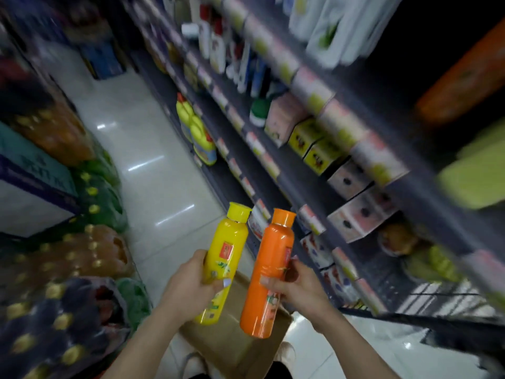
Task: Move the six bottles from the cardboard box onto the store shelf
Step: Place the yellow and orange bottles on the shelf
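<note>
Carrying two bottles at once: left hand [191, 283] wraps the yellow bottle [222, 265] at mid-body, right hand [296, 284] wraps the orange bottle [269, 272] likewise, both caps up, both above the cardboard box [232, 343] on the floor. Store shelf [314, 187] lies to the right, w/ products crowding most tiers; view is motion-blurred, so the free slot can't be picked out. Judgement: set one bottle down first, base flat, label out, then the other; keep grips low enough to clear the tier above.
</note>
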The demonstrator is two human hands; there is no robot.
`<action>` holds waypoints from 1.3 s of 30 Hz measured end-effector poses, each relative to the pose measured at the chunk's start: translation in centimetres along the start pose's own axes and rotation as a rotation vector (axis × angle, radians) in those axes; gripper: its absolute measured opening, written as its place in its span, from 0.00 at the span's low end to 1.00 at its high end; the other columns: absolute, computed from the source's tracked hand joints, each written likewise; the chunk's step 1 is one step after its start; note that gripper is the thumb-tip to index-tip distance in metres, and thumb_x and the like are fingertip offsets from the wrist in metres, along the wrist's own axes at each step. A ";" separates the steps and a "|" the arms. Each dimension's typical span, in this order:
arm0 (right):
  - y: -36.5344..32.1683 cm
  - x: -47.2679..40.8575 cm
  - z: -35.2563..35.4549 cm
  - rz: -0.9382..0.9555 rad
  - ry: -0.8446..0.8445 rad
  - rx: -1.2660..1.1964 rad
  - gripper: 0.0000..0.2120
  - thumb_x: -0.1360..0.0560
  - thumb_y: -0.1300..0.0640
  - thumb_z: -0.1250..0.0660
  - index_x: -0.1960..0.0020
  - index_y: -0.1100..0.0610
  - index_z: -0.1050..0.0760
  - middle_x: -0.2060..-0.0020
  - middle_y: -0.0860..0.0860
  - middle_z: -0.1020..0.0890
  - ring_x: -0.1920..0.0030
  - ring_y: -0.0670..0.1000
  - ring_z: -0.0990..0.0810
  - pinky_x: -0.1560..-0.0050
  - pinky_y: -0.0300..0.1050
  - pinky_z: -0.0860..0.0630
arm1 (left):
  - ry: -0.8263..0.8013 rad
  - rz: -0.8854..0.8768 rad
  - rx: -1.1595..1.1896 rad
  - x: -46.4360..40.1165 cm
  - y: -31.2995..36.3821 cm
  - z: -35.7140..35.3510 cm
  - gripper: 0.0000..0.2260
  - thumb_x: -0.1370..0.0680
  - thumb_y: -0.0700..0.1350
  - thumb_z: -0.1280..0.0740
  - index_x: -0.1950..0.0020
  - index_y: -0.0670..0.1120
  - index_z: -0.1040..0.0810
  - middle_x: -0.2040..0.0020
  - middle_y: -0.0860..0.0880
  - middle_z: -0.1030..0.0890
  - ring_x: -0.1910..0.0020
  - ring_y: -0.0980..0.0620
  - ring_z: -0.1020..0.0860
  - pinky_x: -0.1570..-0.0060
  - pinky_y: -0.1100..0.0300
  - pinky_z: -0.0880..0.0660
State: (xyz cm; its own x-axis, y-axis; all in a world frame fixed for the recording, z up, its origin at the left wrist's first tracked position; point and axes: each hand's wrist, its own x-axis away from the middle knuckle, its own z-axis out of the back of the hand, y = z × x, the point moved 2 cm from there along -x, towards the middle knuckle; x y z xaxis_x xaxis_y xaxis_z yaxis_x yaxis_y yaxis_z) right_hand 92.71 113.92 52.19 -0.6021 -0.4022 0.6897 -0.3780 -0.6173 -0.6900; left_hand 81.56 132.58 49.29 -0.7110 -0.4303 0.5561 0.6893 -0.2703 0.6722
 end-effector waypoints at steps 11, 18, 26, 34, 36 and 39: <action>-12.7 10.5 6.9 0.309 0.101 0.074 0.26 0.40 0.50 0.20 0.44 0.51 0.24 0.53 0.47 0.15 0.54 0.43 0.16 0.49 0.42 0.20 | 0.144 -0.249 0.237 6.5 17.1 8.4 0.20 0.38 0.53 0.21 0.51 0.56 0.25 0.56 0.52 0.16 0.57 0.54 0.17 0.53 0.51 0.19; -18.7 13.0 10.4 0.393 0.289 0.018 0.24 0.37 0.49 0.22 0.45 0.48 0.28 0.51 0.45 0.18 0.52 0.45 0.18 0.47 0.50 0.20 | 0.014 -0.459 0.221 4.8 25.0 11.1 0.27 0.42 0.58 0.24 0.45 0.53 0.23 0.49 0.50 0.16 0.50 0.49 0.17 0.48 0.44 0.21; -22.7 12.9 11.5 0.403 0.697 -0.111 0.18 0.36 0.51 0.22 0.51 0.49 0.27 0.56 0.44 0.18 0.60 0.42 0.19 0.62 0.38 0.22 | -0.152 -0.688 0.114 -0.4 32.2 13.1 0.21 0.36 0.53 0.24 0.45 0.54 0.24 0.48 0.51 0.16 0.49 0.49 0.18 0.47 0.44 0.21; -24.8 12.4 11.9 0.346 1.027 -0.169 0.21 0.33 0.53 0.24 0.45 0.55 0.30 0.51 0.51 0.20 0.58 0.48 0.21 0.61 0.40 0.27 | -0.289 -0.876 0.013 -3.8 38.1 13.0 0.22 0.31 0.48 0.26 0.40 0.49 0.28 0.43 0.49 0.19 0.45 0.48 0.20 0.43 0.44 0.23; -24.9 12.1 12.0 0.331 1.089 -0.177 0.22 0.33 0.53 0.24 0.45 0.56 0.30 0.49 0.52 0.20 0.52 0.53 0.21 0.55 0.45 0.25 | -0.309 -0.909 0.005 -4.3 39.0 12.4 0.19 0.30 0.46 0.26 0.43 0.50 0.29 0.44 0.48 0.20 0.44 0.47 0.21 0.43 0.44 0.24; -25.2 11.8 12.1 0.340 1.178 -0.183 0.22 0.33 0.54 0.24 0.46 0.56 0.31 0.51 0.51 0.21 0.52 0.53 0.22 0.53 0.45 0.27 | -0.301 -0.945 0.008 -5.1 40.1 11.3 0.21 0.31 0.42 0.25 0.41 0.48 0.28 0.42 0.45 0.20 0.43 0.46 0.21 0.42 0.44 0.25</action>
State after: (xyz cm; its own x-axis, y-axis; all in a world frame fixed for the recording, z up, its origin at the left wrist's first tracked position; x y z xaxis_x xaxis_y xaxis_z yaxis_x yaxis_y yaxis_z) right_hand 103.58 116.54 80.34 -0.9182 0.3874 -0.0823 -0.1148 -0.4593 -0.8808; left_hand 111.29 133.64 78.93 -0.9744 0.1965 -0.1095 -0.1791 -0.3833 0.9061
